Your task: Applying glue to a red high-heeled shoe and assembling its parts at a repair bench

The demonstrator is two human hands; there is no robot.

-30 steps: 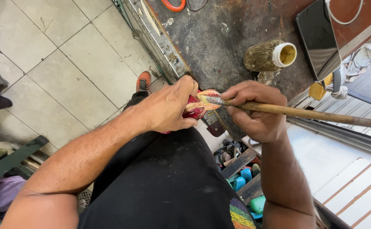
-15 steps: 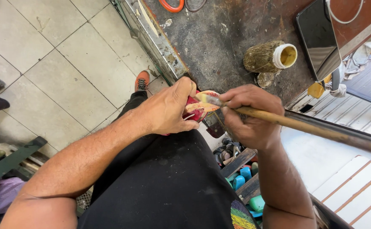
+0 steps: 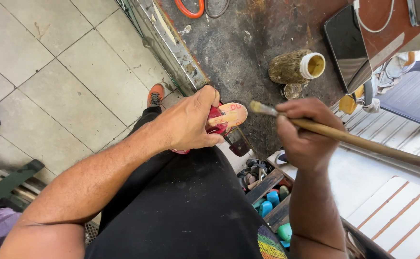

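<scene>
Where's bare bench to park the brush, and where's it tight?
Free: dark worktop between the metal edge rail and the glue jar, below the orange ring. Crowded: right of the jar by the phone and cable; and the strip where left hand holds the sandal beside right hand.

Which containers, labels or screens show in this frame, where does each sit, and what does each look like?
Jar: lying on its side on the dark worktop, grimy brownish body, white rim, yellowish inside.
Dark screen: flat rectangular device at the worktop's upper right, black and unlit, white cable beside it.
Sandal: held in the left hand, pale orange insole with red print, red strap.
Brush: in the right hand, wooden handle.
</scene>
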